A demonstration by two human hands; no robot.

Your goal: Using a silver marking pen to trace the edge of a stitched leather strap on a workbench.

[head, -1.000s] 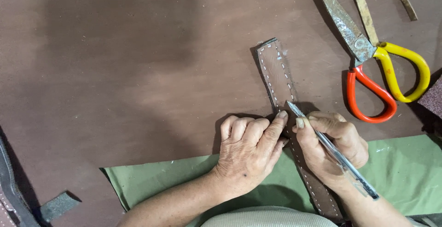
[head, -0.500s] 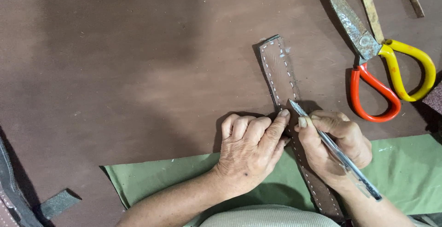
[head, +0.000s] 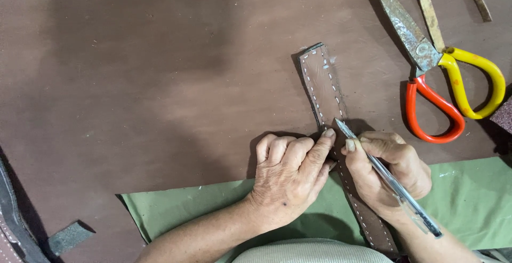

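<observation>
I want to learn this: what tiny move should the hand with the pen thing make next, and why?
Probably slide the thin silver pen-like tool a little further up the long brown leather strap. Its tip sits on the strap beside the right hand, the white dotted edge lines run on ahead, and the left hand presses the strap flat just beside the tip.

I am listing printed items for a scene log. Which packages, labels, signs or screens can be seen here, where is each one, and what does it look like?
None of these is in view.
What is there instead: a brown stitched leather strap on the brown worktable, under both hands.
Scissors with one red and one yellow handle at the upper right, bare of any label.
</observation>
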